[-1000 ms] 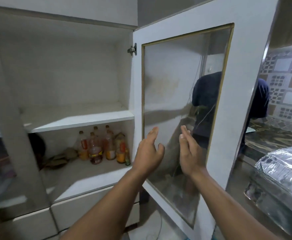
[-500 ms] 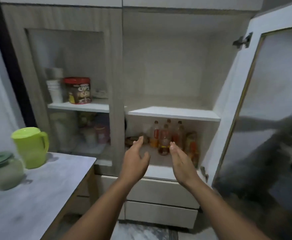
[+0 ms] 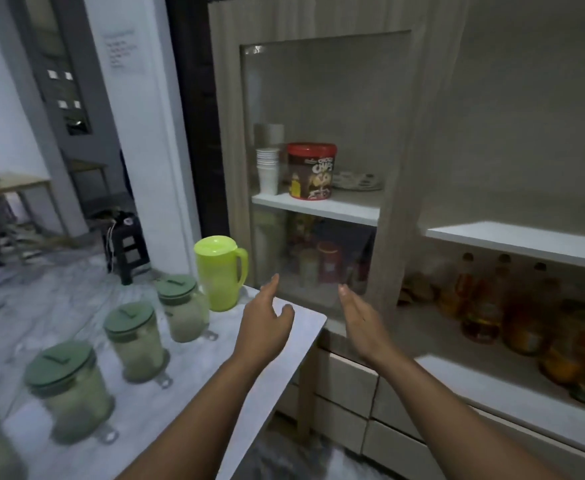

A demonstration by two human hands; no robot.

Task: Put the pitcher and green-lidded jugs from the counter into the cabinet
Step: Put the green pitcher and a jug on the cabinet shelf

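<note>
Both hands, left hand (image 3: 265, 325) and right hand (image 3: 362, 322), are hanging spread and empty; I'm risking knocking the pitcher (image 3: 220, 273) off the counter (image 3: 249, 386) edge.

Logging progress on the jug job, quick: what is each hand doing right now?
Left hand: open, holding nothing, above the counter.
Right hand: open, holding nothing.

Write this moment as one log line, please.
stage: reaching toward counter | left hand: open, empty | right hand: open, empty | pitcher: on counter | green-lidded jugs: on counter
</note>
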